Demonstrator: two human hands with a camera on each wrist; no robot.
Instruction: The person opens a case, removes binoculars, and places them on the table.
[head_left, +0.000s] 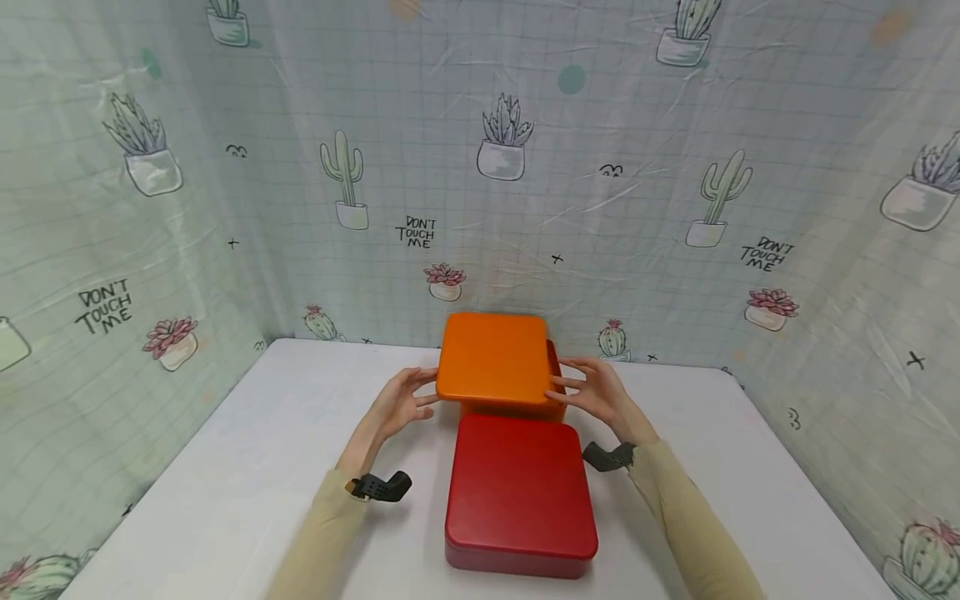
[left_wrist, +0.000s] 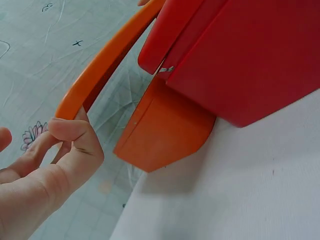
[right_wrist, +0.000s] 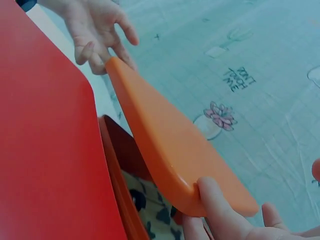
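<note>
An orange lid [head_left: 492, 358] is raised and tilted over an orange box [left_wrist: 165, 132], with a gap between the two. My left hand [head_left: 399, 404] pinches the lid's left edge between thumb and fingers. At the opposite edge, my right hand [head_left: 598, 393] holds the lid with its fingertips. Through the gap, the right wrist view shows a patterned cloth [right_wrist: 162, 219] and a small round black thing [right_wrist: 138, 199] inside the box. Most of the box's contents are hidden under the lid.
A red box [head_left: 521, 487] with its lid on stands directly in front of the orange one, nearer to me. Both are on a white table [head_left: 247, 467]. A curtain [head_left: 390, 183] printed with cacti hangs behind the table and along its sides.
</note>
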